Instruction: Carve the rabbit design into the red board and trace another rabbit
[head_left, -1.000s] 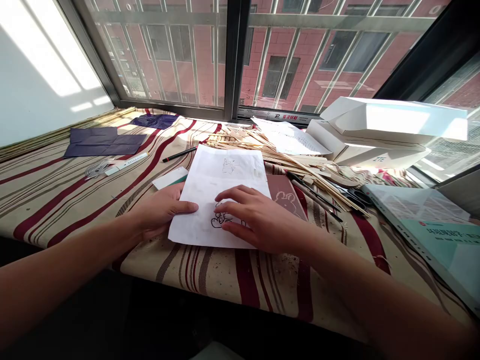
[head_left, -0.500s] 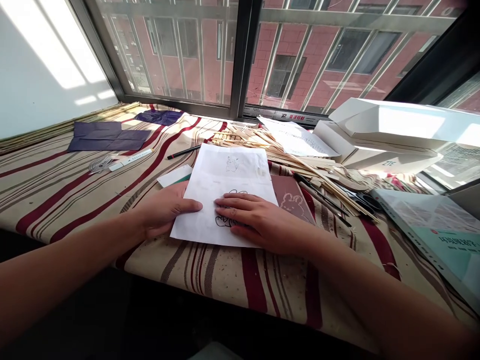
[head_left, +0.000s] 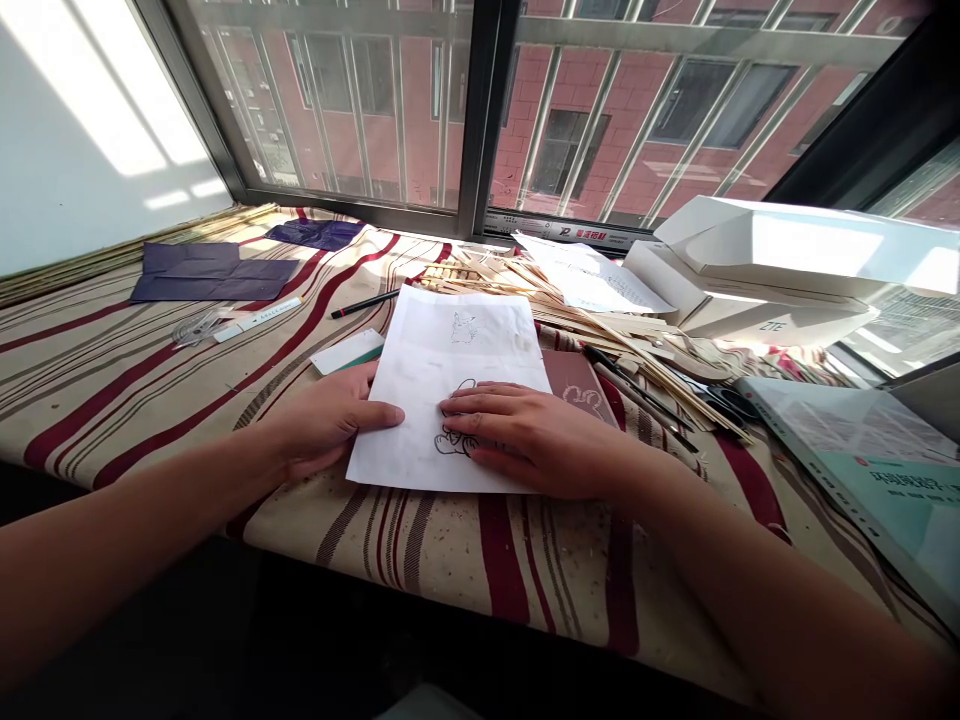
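Note:
A white sheet of paper [head_left: 442, 370] with two small line drawings lies on the striped cloth [head_left: 150, 380]. My right hand [head_left: 536, 435] lies flat on its lower right part, fingers stretched out over the darker drawing. My left hand [head_left: 322, 425] rests at the sheet's left edge, thumb on top of the paper and fingers underneath or beside it. A brown board [head_left: 581, 385] with a carved animal outline sticks out from under the sheet's right side.
A pencil [head_left: 365, 303], a white-green card [head_left: 346, 352], a ruler [head_left: 259, 318] and dark blue sheets [head_left: 210, 272] lie to the left. Bamboo strips [head_left: 600, 330], carving tools [head_left: 637, 385], white boxes [head_left: 765, 270] and a book [head_left: 862, 440] crowd the right. The window is behind.
My right hand's fingers have flattened onto the paper and slid slightly right. The sheet has shifted a little to the right over the brown board. The left hand stays put.

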